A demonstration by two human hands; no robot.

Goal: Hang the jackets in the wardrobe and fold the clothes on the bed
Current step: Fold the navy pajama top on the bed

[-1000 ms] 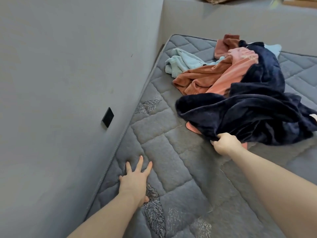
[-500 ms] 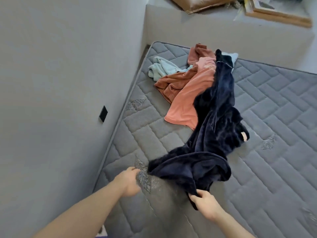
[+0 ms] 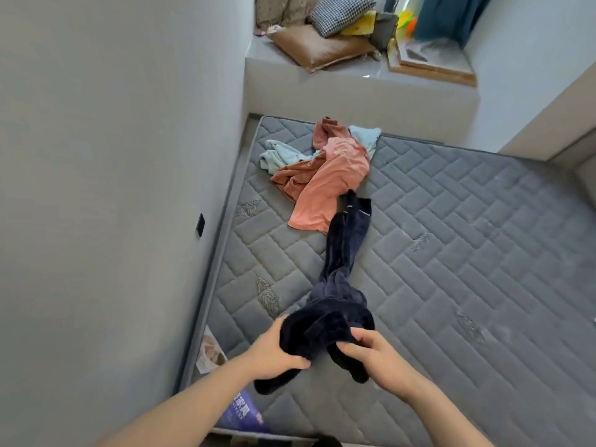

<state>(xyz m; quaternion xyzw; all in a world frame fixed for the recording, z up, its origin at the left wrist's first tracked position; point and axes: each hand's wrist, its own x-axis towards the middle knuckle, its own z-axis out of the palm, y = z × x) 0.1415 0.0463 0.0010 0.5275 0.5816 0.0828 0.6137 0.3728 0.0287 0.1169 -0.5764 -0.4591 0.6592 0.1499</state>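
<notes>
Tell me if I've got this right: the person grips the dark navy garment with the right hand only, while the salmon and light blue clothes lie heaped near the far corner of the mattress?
Not quite. The head view shows both hands gripping the dark navy garment: the left hand and the right hand each have fingers curled round its near end. The salmon and light blue clothes do lie heaped near the mattress's far corner.

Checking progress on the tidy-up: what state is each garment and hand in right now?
Navy garment: unfolded, stretched along the mattress, near end bunched in both hands.
Left hand: gripping it.
Right hand: gripping it.
Salmon garment: crumpled, unfolded.
Rust garment: crumpled.
Light blue garment: crumpled.
</notes>
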